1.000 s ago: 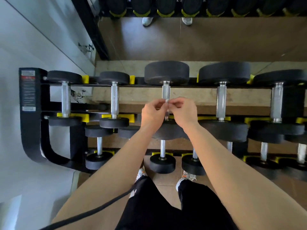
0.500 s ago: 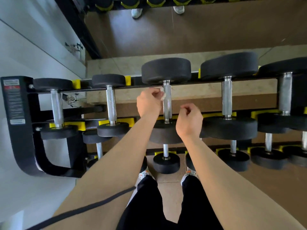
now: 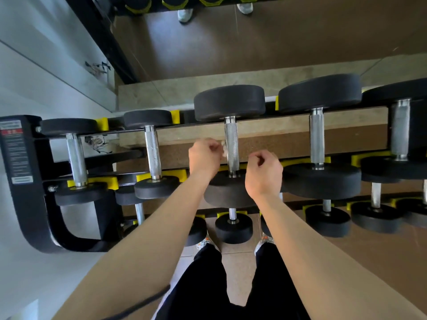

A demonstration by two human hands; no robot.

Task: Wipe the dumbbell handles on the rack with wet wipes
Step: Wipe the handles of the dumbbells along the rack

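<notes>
Open gaps flank the centre handle (image 3: 231, 144). The left hand (image 3: 204, 158) pinches a wipe (image 3: 223, 149) against its left edge; the right hand (image 3: 264, 173), curled empty, hovers just right.

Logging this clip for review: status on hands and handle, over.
Left hand pinches wet wipe at third dumbbell handle, left side. Right hand curled, empty, clear of handle. Nothing blocking.

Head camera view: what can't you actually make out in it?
All in the head view:
Wet wipe: mostly hidden inside the left hand; only a white scrap shows.
Rack label: print too small to read.
Rightmost dumbbell: cut off by the right edge.
</notes>
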